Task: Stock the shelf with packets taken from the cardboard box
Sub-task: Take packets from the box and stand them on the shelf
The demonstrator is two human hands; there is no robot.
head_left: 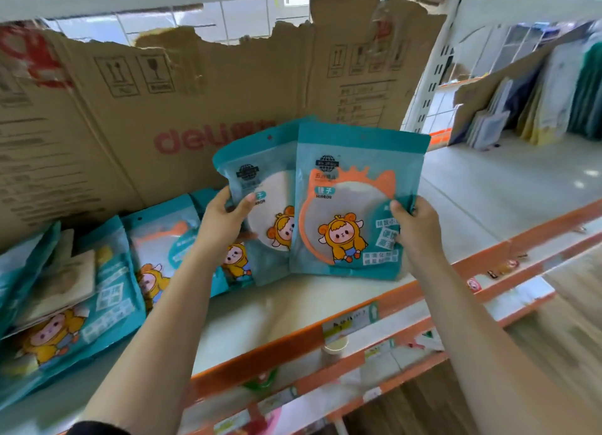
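Left of our grip, more flat teal plastic packets [110,291] lean on the white, orange-edged shelf [293,307], with a torn brown cardboard sheet [163,108] behind. Our left hand [224,219] pinches the left edge of one teal cartoon-printed mirror packet [260,174]. Overlapping its right side, a second teal packet with an orange-rimmed mirror [355,206] is clasped at its right edge by our right hand [417,229].
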